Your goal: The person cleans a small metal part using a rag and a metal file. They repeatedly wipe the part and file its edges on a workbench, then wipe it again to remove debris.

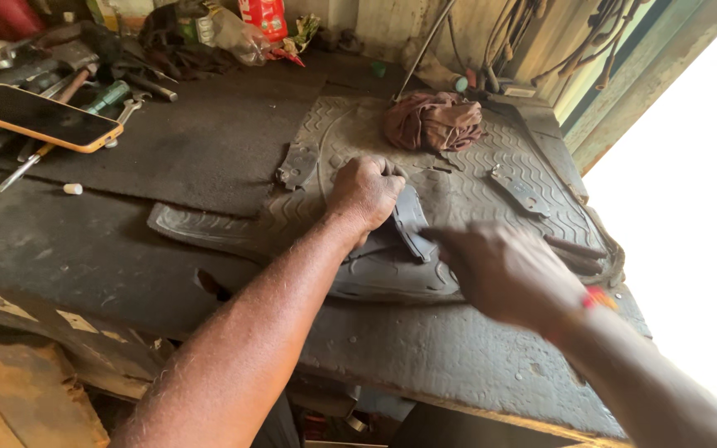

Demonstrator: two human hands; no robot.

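Observation:
My left hand (365,193) is closed around one end of a flat, dark curved pad (411,219) and presses it down onto a ribbed rubber mat (491,158) on the workbench. My right hand (504,272) is blurred with motion just right of the pad, its fingertips at the pad's lower edge. Whether that hand holds anything I cannot make out. A red band circles my right wrist.
Two more dark flat pads lie on the mat, one at the left (296,164) and one at the right (521,189). A crumpled brown rag (431,121) sits behind them. A phone in an orange case (39,117), spanners and other tools crowd the back left.

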